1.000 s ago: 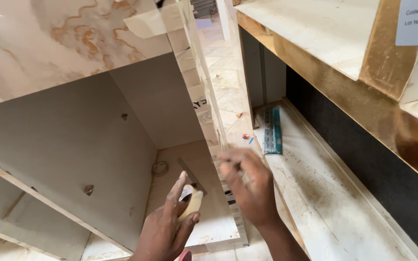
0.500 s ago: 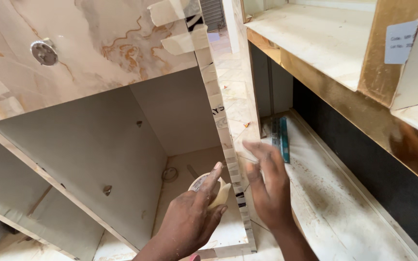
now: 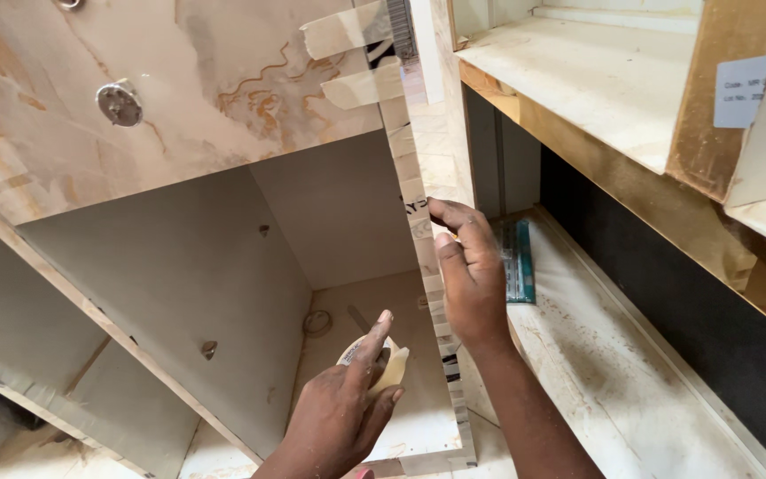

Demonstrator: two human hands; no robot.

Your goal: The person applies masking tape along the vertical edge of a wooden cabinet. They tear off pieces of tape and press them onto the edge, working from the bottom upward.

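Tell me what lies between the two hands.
In the head view, the cabinet panel's taped front edge runs between the left hand, holding a tape roll, and the right hand.
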